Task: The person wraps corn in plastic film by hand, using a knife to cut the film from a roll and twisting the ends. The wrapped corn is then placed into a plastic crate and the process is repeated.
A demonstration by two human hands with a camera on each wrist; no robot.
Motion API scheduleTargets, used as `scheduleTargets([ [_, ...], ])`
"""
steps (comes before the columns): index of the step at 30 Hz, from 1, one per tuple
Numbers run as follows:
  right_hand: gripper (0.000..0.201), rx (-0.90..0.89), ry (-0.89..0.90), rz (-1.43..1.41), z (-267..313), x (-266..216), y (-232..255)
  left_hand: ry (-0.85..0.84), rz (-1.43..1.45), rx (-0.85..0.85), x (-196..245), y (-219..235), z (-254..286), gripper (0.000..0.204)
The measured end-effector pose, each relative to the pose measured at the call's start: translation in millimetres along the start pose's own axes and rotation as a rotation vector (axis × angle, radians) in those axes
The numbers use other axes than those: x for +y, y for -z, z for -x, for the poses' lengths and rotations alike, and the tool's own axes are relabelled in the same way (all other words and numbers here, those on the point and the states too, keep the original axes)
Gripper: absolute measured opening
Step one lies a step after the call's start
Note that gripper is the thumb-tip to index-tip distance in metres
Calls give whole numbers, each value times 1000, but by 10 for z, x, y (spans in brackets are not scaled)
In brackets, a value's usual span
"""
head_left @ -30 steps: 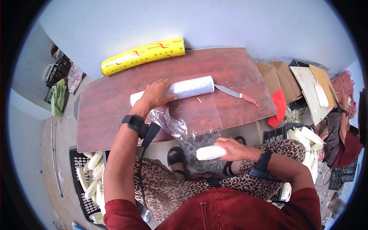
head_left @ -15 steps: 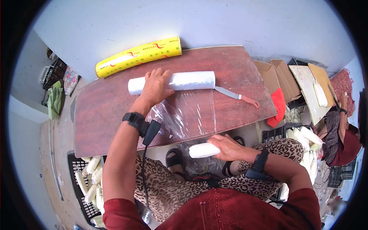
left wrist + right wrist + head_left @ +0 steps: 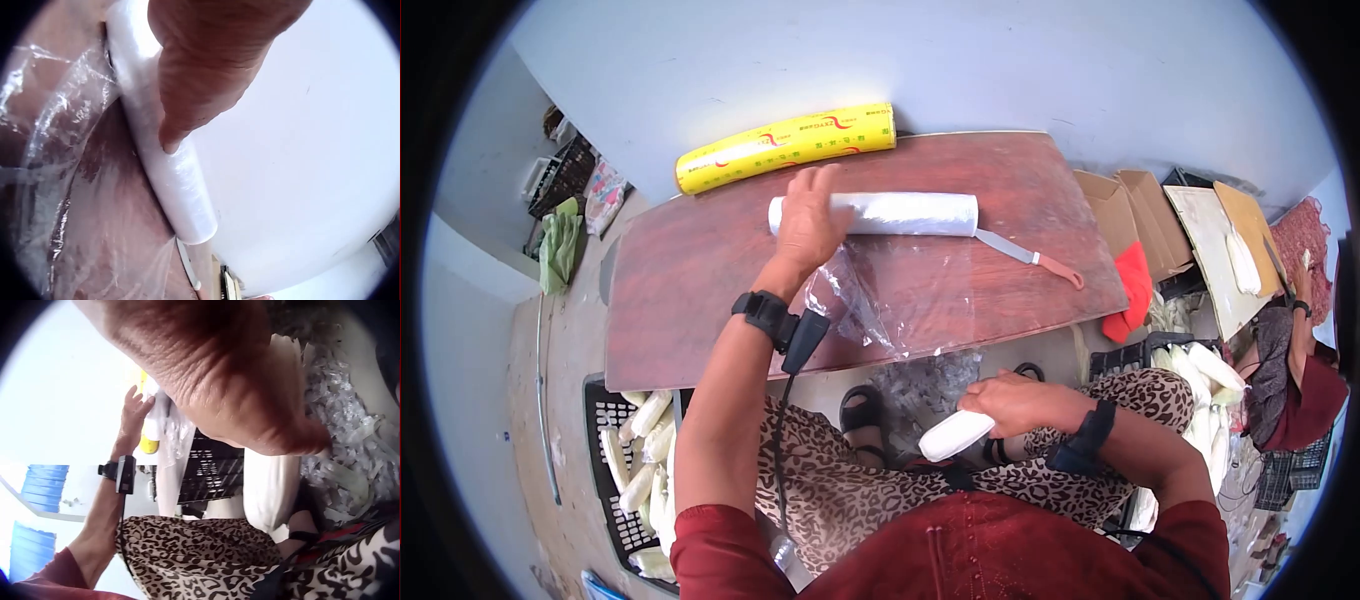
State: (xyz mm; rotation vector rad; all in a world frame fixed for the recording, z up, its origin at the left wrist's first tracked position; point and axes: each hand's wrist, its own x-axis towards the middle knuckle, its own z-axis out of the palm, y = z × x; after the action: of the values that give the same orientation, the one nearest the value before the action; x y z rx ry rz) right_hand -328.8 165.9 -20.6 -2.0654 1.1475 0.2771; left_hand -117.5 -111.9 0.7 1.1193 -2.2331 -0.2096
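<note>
On the table lies a roll of clear plastic film (image 3: 910,214), with a loose sheet (image 3: 880,290) drawn from it toward the near edge. My left hand (image 3: 808,220) is over the roll's left half, fingers extended; in the left wrist view a fingertip (image 3: 170,147) is right at the film's surface. My right hand (image 3: 1025,402) grips a pale ear of corn (image 3: 956,436) above my lap, in front of the table. The right wrist view shows the corn (image 3: 272,487) passing under the hand, its middle hidden by the fingers.
A knife (image 3: 1035,258) with a red handle lies by the roll's right end. Behind is a yellow printed roll (image 3: 785,148). Crates of corn stand left (image 3: 640,470) and right (image 3: 1200,385). Film scraps (image 3: 350,444) litter the floor. Another person (image 3: 1300,390) sits at right.
My left hand's fingers have lifted and straightened over the roll. The film sheet, stretched flat half a second ago, lies slacker. My right hand has brought the corn lower, nearer my lap, and tilted it.
</note>
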Motion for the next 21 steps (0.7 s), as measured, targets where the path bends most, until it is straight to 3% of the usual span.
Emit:
scheduleTargets([
  [1, 46, 16, 40, -74, 27, -42, 101, 82, 72, 44, -68, 62, 29, 45],
  [4, 55, 180, 208, -434, 93, -128, 434, 372, 33, -148, -385, 207, 220, 29],
  [7, 53, 383, 174, -988, 97, -269, 708, 674, 442, -410, -490, 380, 556, 31],
  [8, 52, 423, 185, -1085, 80, -256, 824, 721, 443, -451, -485, 407, 632, 34],
  [10, 45, 705, 273, -1176, -1, -282, 1024, 814, 447, -536, -465, 442, 735, 41],
  [12, 54, 825, 340, -1166, -138, -159, 1156, 836, 512, -508, -420, 421, 766, 47],
  [14, 55, 782, 348, -1223, -208, -118, 1305, 849, 570, -501, -321, 411, 748, 49],
  [18, 57, 679, 418, -1372, -487, -131, 1574, 734, 471, -601, -227, 340, 718, 34],
  [21, 54, 586, 359, -1344, -771, -33, 1590, 662, 479, -601, -314, 185, 773, 21],
])
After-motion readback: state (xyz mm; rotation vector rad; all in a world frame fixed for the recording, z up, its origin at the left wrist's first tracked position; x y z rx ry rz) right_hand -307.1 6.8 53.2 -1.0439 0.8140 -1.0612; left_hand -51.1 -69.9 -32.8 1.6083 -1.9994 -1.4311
